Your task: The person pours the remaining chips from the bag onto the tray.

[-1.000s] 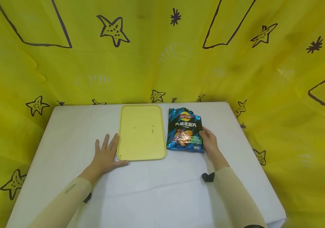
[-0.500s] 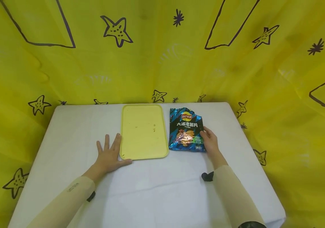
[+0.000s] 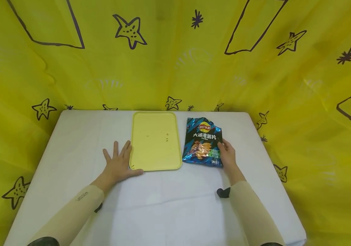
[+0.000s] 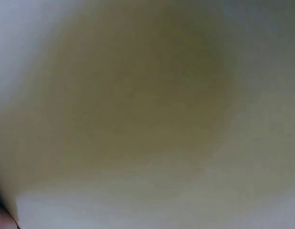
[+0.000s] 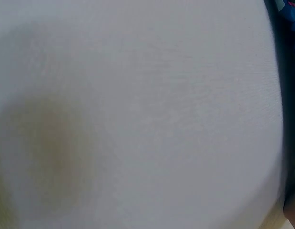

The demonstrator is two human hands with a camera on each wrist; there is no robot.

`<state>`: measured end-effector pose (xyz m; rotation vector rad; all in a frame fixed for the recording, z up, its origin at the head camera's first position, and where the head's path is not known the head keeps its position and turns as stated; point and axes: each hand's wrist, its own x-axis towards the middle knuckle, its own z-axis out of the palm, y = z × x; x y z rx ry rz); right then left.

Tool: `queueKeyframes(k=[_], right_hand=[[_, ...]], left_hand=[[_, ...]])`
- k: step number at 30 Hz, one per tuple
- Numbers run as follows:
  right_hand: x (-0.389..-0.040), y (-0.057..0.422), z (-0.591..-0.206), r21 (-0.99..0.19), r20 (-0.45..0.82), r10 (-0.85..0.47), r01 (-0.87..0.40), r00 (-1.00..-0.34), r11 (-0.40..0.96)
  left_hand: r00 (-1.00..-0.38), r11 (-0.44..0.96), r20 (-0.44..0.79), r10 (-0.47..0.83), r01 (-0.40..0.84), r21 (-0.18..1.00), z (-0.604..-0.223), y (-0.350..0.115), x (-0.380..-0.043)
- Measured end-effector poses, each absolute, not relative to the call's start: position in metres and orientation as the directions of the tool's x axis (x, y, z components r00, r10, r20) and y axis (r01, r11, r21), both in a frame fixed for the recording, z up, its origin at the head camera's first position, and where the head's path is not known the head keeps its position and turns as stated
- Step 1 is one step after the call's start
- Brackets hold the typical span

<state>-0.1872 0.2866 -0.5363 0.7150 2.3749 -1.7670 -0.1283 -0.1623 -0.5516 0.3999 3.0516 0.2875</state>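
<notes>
Potato-chip bag (image 3: 203, 142), just left of right hand (image 3: 228, 153), edge clamped in its fingers, has turned slightly: top farther from yellow tray (image 3: 154, 153). Left hand (image 3: 118, 167) touches tray, fingers spread; probably only bag being adjusted.

The white table (image 3: 166, 218) has a faint crease (image 3: 163, 204) at its six o'clock side. Near twelve o'clock, a yellow tray (image 3: 155, 153) lies flat on it; a blue snack bag (image 3: 200, 141) is just beside, at the tray's three o'clock.

Tray (image 3: 154, 150) left of chip bag (image 3: 203, 142)
</notes>
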Motion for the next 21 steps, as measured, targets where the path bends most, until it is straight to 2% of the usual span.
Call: queueKeyframes(k=[8,16,21], right_hand=[[-0.191,0.291,-0.534,-0.878,-0.354,0.292,0.423,-0.888,0.223],[-0.185,0.299,-0.505,-0.877,-0.353,0.168,0.388,-0.920,0.283],[-0.179,0.291,-0.490,-0.906,-0.228,0.117,0.255,-0.967,0.337]], left_hand=[[-0.966,0.960,0.020,0.258,0.259,0.107,-0.562,-0.162,-0.131],[-0.966,0.955,0.061,0.253,0.259,0.145,-0.567,-0.161,-0.130],[-0.968,0.959,0.066,0.242,0.249,0.132,-0.568,-0.162,-0.127]])
